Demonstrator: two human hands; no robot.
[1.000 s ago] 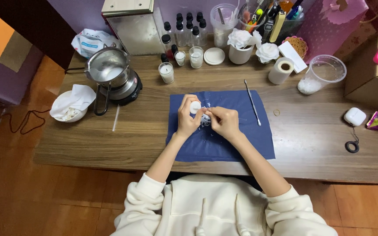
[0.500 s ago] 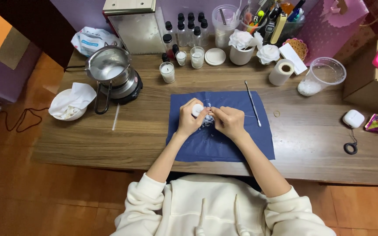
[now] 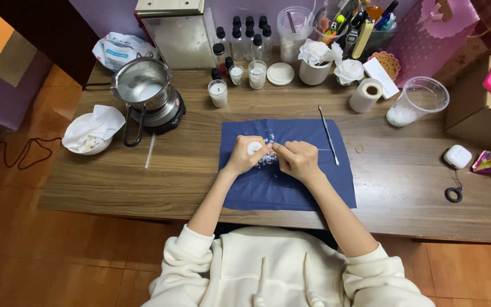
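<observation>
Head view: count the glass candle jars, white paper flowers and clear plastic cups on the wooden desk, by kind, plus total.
Small clear glass jars with white wax: 3
White paper flowers: 2
Clear plastic cups: 2
Total: 7
Both hands, left hand and right hand, work over the dark blue cloth.

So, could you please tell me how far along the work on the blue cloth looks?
Done: white flakes already litter the blue cloth. In hand: the left hand holds a small white piece, the right hand works against it. Left: the metal tool lies unused alongside.
</observation>
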